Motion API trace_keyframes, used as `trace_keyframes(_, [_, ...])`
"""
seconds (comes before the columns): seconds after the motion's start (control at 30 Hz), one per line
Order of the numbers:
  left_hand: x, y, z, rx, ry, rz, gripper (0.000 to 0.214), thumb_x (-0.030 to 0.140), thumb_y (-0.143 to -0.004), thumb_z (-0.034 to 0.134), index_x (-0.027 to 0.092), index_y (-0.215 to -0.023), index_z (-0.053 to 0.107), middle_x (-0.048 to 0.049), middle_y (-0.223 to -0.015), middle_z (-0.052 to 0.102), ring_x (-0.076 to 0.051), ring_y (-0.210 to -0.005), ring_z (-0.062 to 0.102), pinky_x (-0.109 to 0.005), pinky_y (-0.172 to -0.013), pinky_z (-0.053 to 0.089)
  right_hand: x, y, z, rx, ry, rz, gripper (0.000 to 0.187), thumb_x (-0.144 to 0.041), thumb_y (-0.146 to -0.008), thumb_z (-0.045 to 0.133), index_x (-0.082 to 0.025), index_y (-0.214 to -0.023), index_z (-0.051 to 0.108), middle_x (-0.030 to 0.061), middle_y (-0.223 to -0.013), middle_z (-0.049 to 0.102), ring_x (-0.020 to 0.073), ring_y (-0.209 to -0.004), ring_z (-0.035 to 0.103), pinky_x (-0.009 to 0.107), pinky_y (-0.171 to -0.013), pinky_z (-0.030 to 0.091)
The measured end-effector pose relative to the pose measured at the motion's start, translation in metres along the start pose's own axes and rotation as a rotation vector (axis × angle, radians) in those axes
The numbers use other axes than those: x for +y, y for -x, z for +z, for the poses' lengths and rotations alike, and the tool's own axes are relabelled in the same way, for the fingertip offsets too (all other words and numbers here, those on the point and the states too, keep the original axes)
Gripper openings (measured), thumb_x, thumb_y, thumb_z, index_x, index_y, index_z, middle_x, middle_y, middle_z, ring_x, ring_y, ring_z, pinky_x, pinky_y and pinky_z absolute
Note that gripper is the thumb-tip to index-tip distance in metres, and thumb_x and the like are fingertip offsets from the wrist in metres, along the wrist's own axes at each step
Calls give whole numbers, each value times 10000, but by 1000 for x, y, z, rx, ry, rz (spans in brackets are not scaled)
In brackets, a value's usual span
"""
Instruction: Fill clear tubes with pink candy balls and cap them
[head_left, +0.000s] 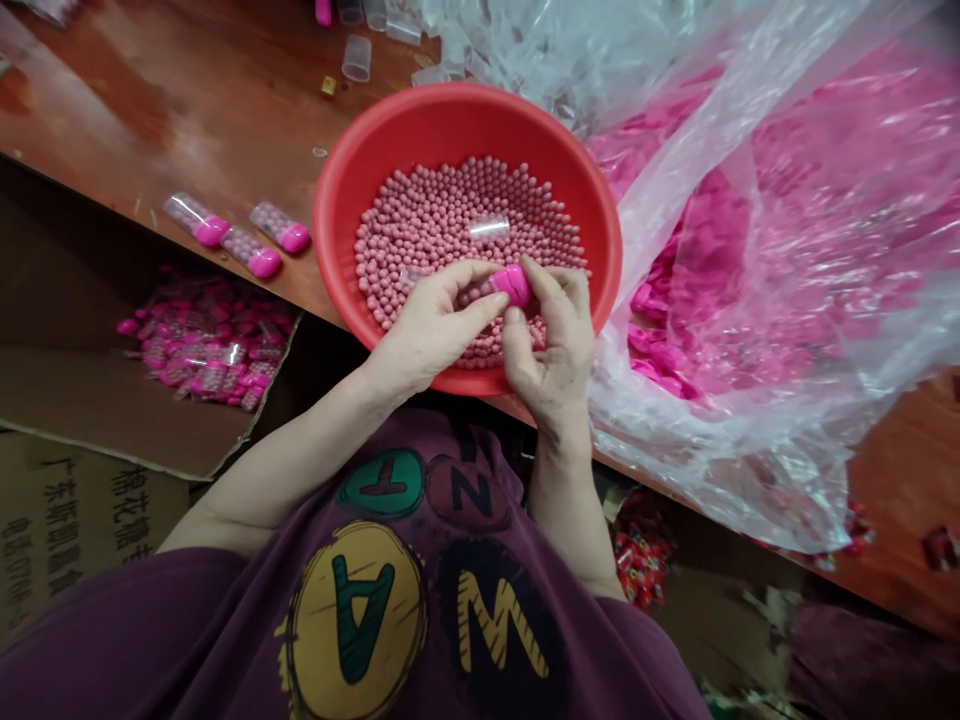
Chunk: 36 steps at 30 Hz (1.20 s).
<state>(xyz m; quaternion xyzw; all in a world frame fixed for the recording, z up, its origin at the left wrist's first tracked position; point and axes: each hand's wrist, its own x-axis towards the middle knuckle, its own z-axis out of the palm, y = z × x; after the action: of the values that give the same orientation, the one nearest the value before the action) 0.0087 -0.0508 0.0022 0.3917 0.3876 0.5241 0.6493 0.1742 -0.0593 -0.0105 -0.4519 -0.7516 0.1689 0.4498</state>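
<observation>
Over the near side of a red basin (pixel 337 225), my left hand (pixel 435 320) is closed around a small clear tube with pink beads inside. On the tube's right end is a bright pink cap (pixel 513 286). My right hand (pixel 553 335) pinches this cap between thumb and fingers. Pink beads (pixel 420 220) fill the bottom of the basin. Among them lies a clear plastic tube (pixel 489 229), and another clear piece (pixel 411 276) shows partly beside my left fingers.
Several capped tubes of beads (pixel 279 227) lie left of the basin. An open carton (pixel 225 440) below holds many more. Clear empty tubes (pixel 357 58) sit behind. At right, a large plastic bag (pixel 750 450) holds pink pieces. A small yellow block (pixel 328 86) lies on the table.
</observation>
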Motion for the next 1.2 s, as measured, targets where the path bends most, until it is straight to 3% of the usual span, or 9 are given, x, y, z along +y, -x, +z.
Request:
trace_keyframes(0.13, [-2, -1, -1, 65, -7, 15, 123, 99, -958, 771, 174, -1054, 788, -13, -974, 770, -120, -869, 680, -212, -821, 592, 3, 4, 8, -116, 136, -41, 787, -452, -1000, 735, -279, -1709, 438, 157, -1515, 595, 378, -1442, 590, 665, -1266, 534])
trace_keyframes(0.2, [-3, -2, 0, 66, -18, 0, 149, 96, -979, 736, 175, -1091, 795, -14, -965, 774, -115, -833, 680, -203, -778, 592, 3, 6, 13, -114, 275, -55, 860, -472, -989, 719, -203, -1725, 365, 198, -1555, 560, 406, -1476, 558, 711, -1279, 499])
trace_keyframes(0.33, [-4, -3, 0, 27, -24, -16, 203, 137, -974, 775, 185, -1169, 799, -36, -1069, 823, -140, -888, 739, -233, -801, 632, 2, 9, 21, -16, 467, -97, 787, -464, -1015, 645, -139, -1678, 372, 230, -1479, 599, 418, -1399, 601, 721, -1211, 538])
trace_keyframes(0.53, [-8, -3, -3, -14, -37, -8, 274, 163, -931, 843, 179, -1196, 772, -41, -1071, 815, -186, -1059, 776, -315, -1013, 648, 5, 14, 23, 53, 471, -116, 747, -520, -1016, 651, -165, -1627, 409, 214, -1425, 643, 399, -1359, 647, 685, -1191, 580])
trace_keyframes(0.67, [-10, -3, -2, 46, -51, -49, 412, 110, -912, 842, 205, -1289, 703, -1, -953, 747, -156, -886, 742, -294, -875, 641, 7, 17, 21, 62, 447, -145, 745, -525, -1017, 684, -148, -1612, 444, 222, -1406, 663, 399, -1319, 667, 694, -1186, 581])
trace_keyframes(0.83, [-8, -2, 1, 16, -86, -61, 415, 71, -955, 769, 216, -1329, 663, 20, -871, 699, -148, -796, 721, -273, -760, 621, 6, 17, 19, 1, 407, -92, 756, -571, -1001, 724, -158, -1587, 482, 211, -1349, 678, 409, -1285, 676, 709, -1175, 577])
trace_keyframes(1.07, [-6, 0, 0, 48, -94, 27, 332, 99, -1002, 726, 200, -1313, 673, -69, -1253, 798, -194, -1180, 784, -300, -1004, 657, -1, 9, 17, -83, 417, -79, 826, -487, -1017, 724, -190, -1696, 359, 235, -1552, 631, 422, -1417, 640, 694, -1181, 576])
trace_keyframes(1.2, [-6, 5, 3, 45, -124, 112, 300, 179, -1023, 749, 219, -1314, 687, -59, -1248, 811, -187, -1098, 789, -297, -922, 664, -2, 7, 13, -79, 368, -111, 882, -491, -1022, 740, -208, -1739, 310, 240, -1605, 612, 407, -1439, 647, 645, -1158, 601])
